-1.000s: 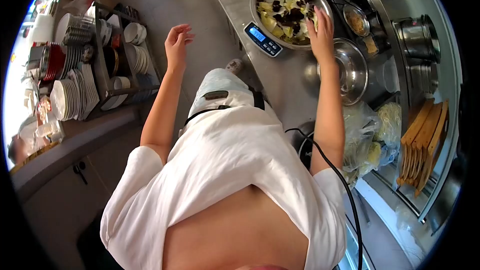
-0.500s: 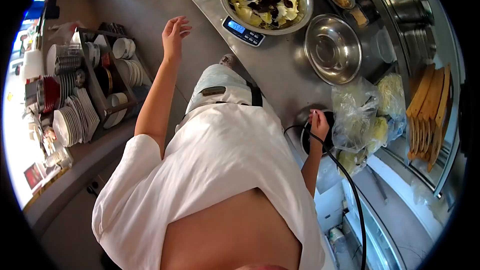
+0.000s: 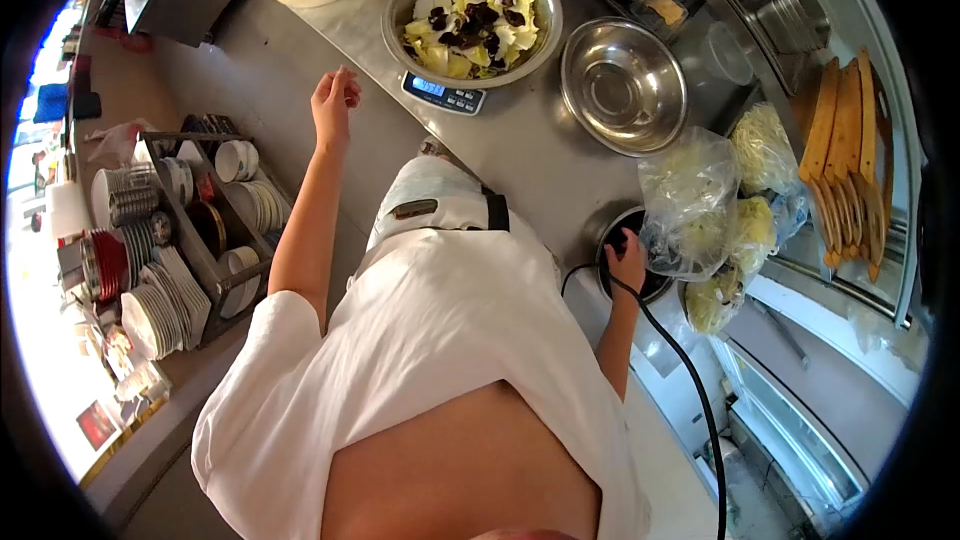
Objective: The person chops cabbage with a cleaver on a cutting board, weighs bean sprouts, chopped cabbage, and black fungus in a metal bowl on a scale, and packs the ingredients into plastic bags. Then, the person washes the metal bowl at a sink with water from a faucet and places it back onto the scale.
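My left hand (image 3: 335, 105) hangs in the air over the floor, left of the counter edge. Its fingers are loosely bent and hold nothing. At the counter's near side my right hand (image 3: 627, 262) is at a round bowl (image 3: 657, 287) with a dark interior; thumb and fingers are apart, fingertips over the dark inside. What lies in that bowl I cannot make out. Ahead, a large steel bowl (image 3: 548, 2) of pale chopped leaves and dark pieces (image 3: 482, 18) rests on a digital scale (image 3: 443, 93) with a lit blue display.
A steel basin (image 3: 625, 90) stands right of the scale. Clear plastic bags of pale vegetables (image 3: 690, 205) lie beside my right hand. A black cable (image 3: 690, 365) runs past my right forearm. Wooden-handled tools (image 3: 845, 160) hang at right; stacked plates (image 3: 165, 310) stand at left.
The view has shifted, showing more of a round pale board at the top. My right hand's fingers have spread from a pinch and reach over the dark bowl. The left-hand fingers have curled slightly.
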`<state>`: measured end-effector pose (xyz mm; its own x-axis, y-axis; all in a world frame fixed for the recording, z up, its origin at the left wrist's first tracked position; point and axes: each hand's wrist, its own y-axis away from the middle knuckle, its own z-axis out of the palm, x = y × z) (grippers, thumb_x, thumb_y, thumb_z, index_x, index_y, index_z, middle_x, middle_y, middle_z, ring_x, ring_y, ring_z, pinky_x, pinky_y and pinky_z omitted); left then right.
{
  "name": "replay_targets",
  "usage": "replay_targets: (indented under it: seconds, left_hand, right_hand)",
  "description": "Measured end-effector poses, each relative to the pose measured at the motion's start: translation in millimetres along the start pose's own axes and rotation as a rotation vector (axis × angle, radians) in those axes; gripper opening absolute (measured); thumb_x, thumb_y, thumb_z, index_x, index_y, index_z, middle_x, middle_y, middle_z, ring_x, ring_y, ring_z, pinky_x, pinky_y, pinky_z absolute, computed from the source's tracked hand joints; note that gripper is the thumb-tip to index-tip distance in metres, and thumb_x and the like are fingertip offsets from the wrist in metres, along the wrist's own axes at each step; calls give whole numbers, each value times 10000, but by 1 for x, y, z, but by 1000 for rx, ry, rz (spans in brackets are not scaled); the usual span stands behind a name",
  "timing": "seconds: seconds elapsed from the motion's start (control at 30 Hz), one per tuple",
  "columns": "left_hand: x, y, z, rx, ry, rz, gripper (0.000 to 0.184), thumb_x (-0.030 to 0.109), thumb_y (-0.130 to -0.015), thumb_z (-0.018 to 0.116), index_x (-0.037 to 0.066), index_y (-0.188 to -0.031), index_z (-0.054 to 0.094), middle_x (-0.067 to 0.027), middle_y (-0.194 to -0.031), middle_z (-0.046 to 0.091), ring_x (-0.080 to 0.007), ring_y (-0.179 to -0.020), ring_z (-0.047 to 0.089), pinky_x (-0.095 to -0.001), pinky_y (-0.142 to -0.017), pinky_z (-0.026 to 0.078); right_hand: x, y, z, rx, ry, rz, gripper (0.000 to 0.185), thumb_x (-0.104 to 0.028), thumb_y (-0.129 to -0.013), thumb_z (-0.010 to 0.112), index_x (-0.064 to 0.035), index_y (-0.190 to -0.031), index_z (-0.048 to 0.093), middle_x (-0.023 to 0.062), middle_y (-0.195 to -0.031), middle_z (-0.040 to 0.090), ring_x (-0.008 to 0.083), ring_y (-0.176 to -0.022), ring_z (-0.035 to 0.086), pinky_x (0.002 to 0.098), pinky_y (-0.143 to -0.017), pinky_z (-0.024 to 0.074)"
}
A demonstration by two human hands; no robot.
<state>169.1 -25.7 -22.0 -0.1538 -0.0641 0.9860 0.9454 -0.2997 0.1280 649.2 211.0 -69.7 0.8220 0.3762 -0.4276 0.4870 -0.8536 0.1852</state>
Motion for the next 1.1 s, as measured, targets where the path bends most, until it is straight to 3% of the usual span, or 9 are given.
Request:
replay_targets:
  seconds: [0.07,0.17,0.43,0.6,0.67,0.7,0.9,0.97,1.1]
  left_hand:
    - [0,-3,4,-10,-8,1,244,253,-898,534,34,-805,585,-11,-636,535,-75,-538,446,-208,-512,357]
    - [5,-14,10,-29,-26,33,236,246,-898,533,32,-813,583,-11,-635,535,-75,-530,445,-206,-501,355]
    - [37,-123,50,-193,-432,217,225,240,-888,544,31,-923,621,-19,-706,594,-78,-586,542,-205,-537,409]
    - [36,-247,108,-445,-779,530,234,222,-847,556,27,-958,622,-134,-856,630,-231,-753,610,-332,-693,467]
    - [4,-346,139,-547,-934,567,259,249,-859,531,19,-915,636,-128,-871,637,-263,-788,603,-357,-723,464]
    - [-79,-440,144,-592,-761,528,279,252,-879,494,15,-949,622,-131,-918,628,-297,-830,583,-370,-742,455]
    - [-84,-561,232,-925,-1320,683,368,284,-894,465,53,-1172,536,-259,-1162,512,-383,-1031,512,-455,-851,432]
    - [-103,-572,239,-967,-1361,797,335,259,-870,485,50,-1117,573,-239,-1128,547,-372,-1009,531,-438,-860,430]
    - [-61,-511,246,-728,-1164,712,321,280,-837,546,44,-1046,605,-190,-905,635,-357,-816,608,-430,-747,475]
  right_hand:
    - [-10,0,3,-30,77,68,315,-187,-820,584,-79,-1106,509,173,-1061,544,384,-957,522,438,-770,449]
    - [-5,-6,4,-104,118,115,314,-178,-822,581,-77,-1110,507,181,-1080,538,374,-964,528,429,-773,450]
    - [-36,-6,-9,118,-7,71,160,-158,-787,619,-31,-747,528,139,-707,573,319,-660,563,395,-602,439]
    - [-100,-5,-13,216,55,242,345,-324,-869,530,-38,-676,540,109,-584,563,284,-525,545,371,-530,445]
    - [-130,4,9,264,-50,282,333,-292,-855,554,-38,-644,508,129,-533,494,302,-482,490,373,-484,399]
    - [-143,11,15,303,-93,324,332,-276,-848,566,-38,-628,491,138,-508,459,311,-460,463,374,-461,377]
    - [-226,42,47,272,-12,537,326,-277,-860,520,-47,-630,543,152,-559,531,350,-510,515,435,-476,392]
    - [-248,61,61,316,30,609,313,-276,-855,520,-56,-635,561,149,-556,535,353,-508,521,439,-477,400]
    - [-280,84,72,291,26,741,278,-279,-842,527,-77,-663,595,147,-566,548,355,-527,537,437,-495,425]
